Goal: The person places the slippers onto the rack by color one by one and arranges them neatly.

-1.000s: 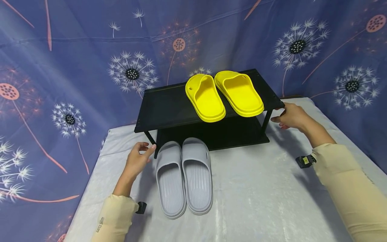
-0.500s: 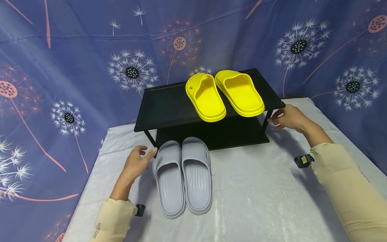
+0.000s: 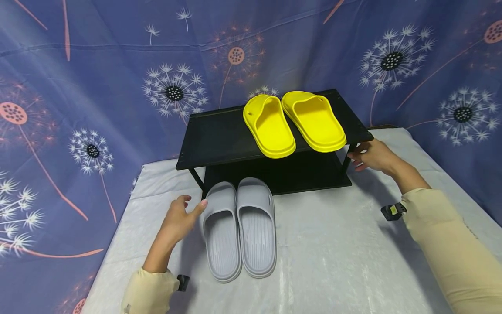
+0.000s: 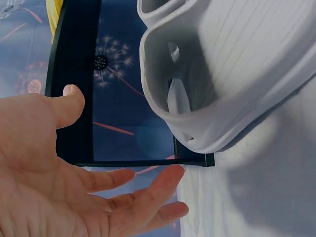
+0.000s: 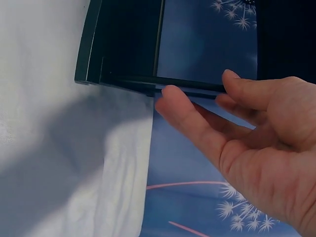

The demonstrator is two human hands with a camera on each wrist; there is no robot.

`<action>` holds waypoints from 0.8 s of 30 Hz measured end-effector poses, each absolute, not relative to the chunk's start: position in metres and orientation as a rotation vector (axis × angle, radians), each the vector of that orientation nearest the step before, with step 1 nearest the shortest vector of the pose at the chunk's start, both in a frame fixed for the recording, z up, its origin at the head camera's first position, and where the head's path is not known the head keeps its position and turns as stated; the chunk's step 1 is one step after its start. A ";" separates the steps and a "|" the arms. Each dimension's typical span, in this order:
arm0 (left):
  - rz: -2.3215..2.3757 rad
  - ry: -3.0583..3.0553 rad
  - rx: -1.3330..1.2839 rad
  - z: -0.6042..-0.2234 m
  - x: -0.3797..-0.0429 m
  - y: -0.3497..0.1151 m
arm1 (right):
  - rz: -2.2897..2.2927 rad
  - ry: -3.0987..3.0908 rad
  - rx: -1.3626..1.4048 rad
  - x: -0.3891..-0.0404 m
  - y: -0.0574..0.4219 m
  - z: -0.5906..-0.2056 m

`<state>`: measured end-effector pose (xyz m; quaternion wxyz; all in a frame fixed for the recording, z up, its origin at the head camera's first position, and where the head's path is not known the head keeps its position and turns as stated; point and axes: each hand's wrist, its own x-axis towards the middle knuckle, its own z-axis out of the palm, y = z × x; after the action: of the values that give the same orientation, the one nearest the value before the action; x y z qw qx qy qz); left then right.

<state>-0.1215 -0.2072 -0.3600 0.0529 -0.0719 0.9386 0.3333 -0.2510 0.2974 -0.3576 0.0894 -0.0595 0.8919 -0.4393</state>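
A two-tier black shoe rack carries a pair of yellow clog-style slippers, the left one and the right one, on the right part of its upper shelf. Two grey slide slippers, the left one and the right one, lie side by side before the rack's left end. My left hand is spread, holding nothing, beside the left grey slipper and the rack's left post. At the right post, my right hand has loosely bent fingers; its thumb tip appears to touch the post.
The rack stands on a table with a pale cloth. Behind it hangs a blue dandelion-print curtain, close to the rack's back. The lower shelf lies partly in shadow under the upper one.
My left hand has drawn slightly back toward me, its fingers spreading wider. The right hand has shifted a little closer to the right post. Rack and slippers keep their places.
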 end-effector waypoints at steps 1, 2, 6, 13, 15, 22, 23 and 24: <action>0.998 2.860 -0.222 -0.360 -0.119 -0.206 | -1.307 2.653 -0.177 -0.251 0.297 -0.358; 0.984 2.861 -0.228 -0.360 -0.117 -0.204 | -1.307 2.656 -0.178 -0.251 0.296 -0.358; 0.947 2.852 -0.264 -0.359 -0.107 -0.198 | -1.313 2.659 -0.187 -0.250 0.295 -0.359; 0.898 2.856 -0.296 -0.360 -0.095 -0.190 | -1.363 2.660 -0.224 -0.251 0.295 -0.363; 0.904 2.859 -0.299 -0.360 -0.093 -0.189 | -1.380 2.659 -0.231 -0.251 0.294 -0.364; 0.875 2.860 -0.312 -0.366 -0.089 -0.186 | -1.383 2.683 -0.231 -0.250 0.292 -0.366; 0.867 2.857 -0.312 -0.367 -0.088 -0.185 | -1.374 2.690 -0.233 -0.250 0.291 -0.366; 0.860 2.852 -0.311 -0.368 -0.087 -0.185 | -1.368 2.694 -0.235 -0.249 0.291 -0.366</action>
<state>-0.0875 -0.1849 -0.3682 0.0731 -0.1035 0.9497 0.2863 -0.2494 0.2911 -0.3663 0.0556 -0.0775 0.8876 -0.4507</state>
